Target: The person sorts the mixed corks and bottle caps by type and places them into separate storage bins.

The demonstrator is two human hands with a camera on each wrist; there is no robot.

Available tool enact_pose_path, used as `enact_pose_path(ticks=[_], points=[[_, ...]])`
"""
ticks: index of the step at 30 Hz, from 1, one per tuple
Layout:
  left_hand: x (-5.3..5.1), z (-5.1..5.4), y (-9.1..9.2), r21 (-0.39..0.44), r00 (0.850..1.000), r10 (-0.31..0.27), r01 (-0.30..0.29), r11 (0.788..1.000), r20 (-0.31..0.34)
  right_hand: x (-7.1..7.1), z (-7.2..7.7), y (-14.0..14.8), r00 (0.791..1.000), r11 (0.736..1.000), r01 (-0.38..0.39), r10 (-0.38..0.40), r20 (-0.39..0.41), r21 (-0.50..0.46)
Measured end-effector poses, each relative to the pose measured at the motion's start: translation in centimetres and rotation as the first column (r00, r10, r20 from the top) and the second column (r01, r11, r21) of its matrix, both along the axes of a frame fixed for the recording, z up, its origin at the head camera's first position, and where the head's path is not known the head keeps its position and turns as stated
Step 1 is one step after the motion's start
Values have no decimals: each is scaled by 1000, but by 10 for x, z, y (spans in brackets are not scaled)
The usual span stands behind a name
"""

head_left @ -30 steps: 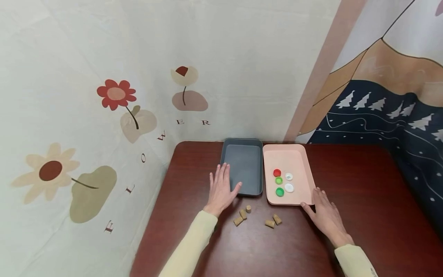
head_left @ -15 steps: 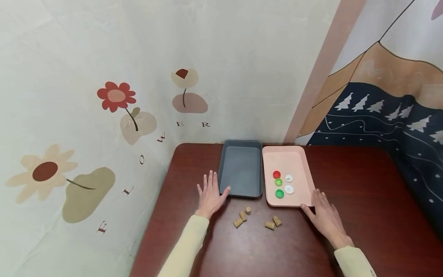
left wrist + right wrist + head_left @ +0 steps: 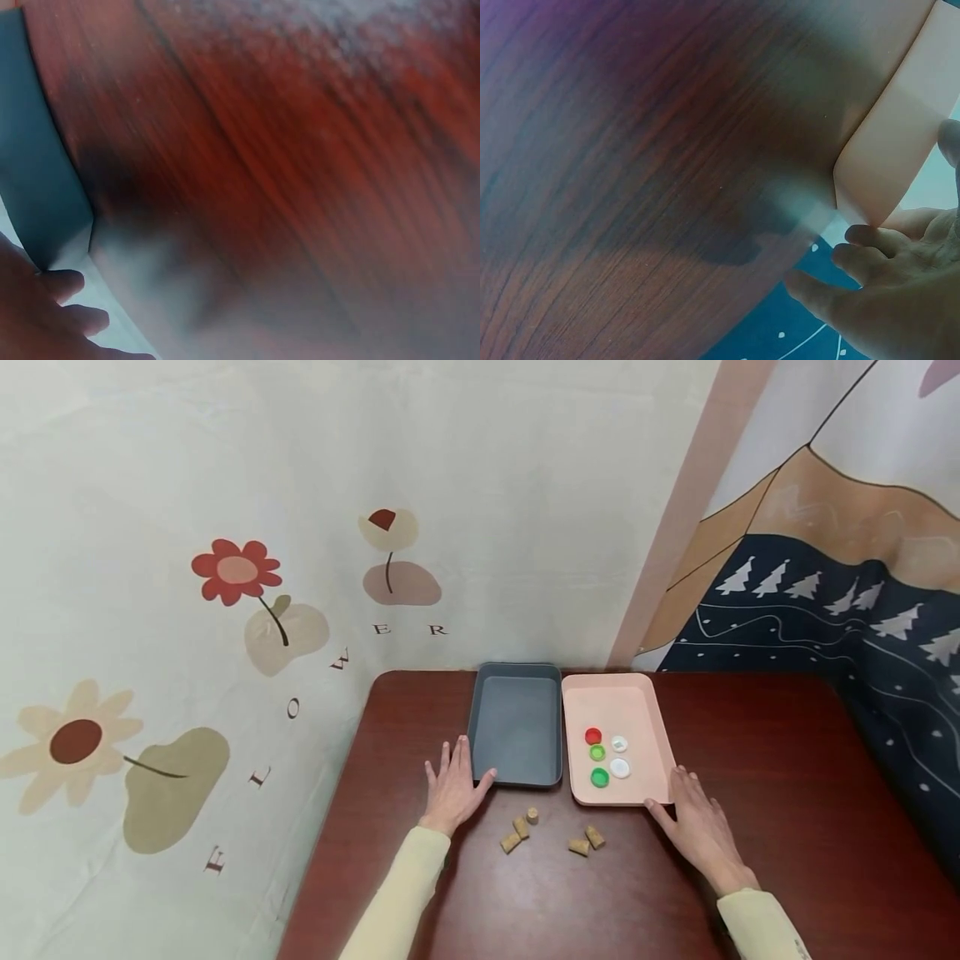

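From where I watch, with 12 o'clock pointing away from the person, the tabletop (image 3: 607, 902) runs up to the pale wall (image 3: 517, 568) at 12, and its side edge lies at 9, a strip of wood between it and the left hand (image 3: 450, 793). More wood stretches toward 3, past the right hand (image 3: 703, 828). The grey tray (image 3: 516, 722) sits near the far edge, with the pink tray (image 3: 609, 697) just beside it at 3. Inside the pink tray lie a red cap (image 3: 593, 736), a light green cap (image 3: 597, 752), a green cap (image 3: 600, 777) and two white caps (image 3: 619, 767).

I see the left hand released, fingers extended and thumb spread, at the grey tray's 7 o'clock corner. The right hand is also ungrasping, its straight fingers along the pink tray's 5 o'clock corner. Three corks (image 3: 521, 828) lie between the hands; two corks (image 3: 578, 847) lie at their 3 o'clock.
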State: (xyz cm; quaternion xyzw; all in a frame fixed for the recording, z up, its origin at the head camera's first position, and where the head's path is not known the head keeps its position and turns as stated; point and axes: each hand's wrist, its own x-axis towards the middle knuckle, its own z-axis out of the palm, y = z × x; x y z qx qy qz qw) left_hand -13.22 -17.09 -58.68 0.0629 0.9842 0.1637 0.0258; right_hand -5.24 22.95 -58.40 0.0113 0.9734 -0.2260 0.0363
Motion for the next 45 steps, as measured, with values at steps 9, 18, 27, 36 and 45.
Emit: enact_pose_path(ticks=[9, 18, 27, 36, 45], points=[[13, -1, 3, -6, 1000, 9, -10, 1000, -12, 2, 1, 1, 1000, 1000, -4, 4, -21, -8], [19, 0, 3, -4, 1000, 31, -31, 1000, -3, 5, 3, 0, 998, 1000, 4, -3, -59, 5], [17, 3, 0, 4, 999, 30, -30, 1000, 27, 18, 7, -17, 941, 997, -76, 75, -330, 9], [17, 2, -1, 20, 999, 23, -23, 1000, 39, 31, 1, -38, 817, 970, -241, 226, -531, 43], [16, 0, -2, 13, 998, 24, -25, 1000, 51, 35, -4, -51, 772, 933, -354, 335, -540, 72]])
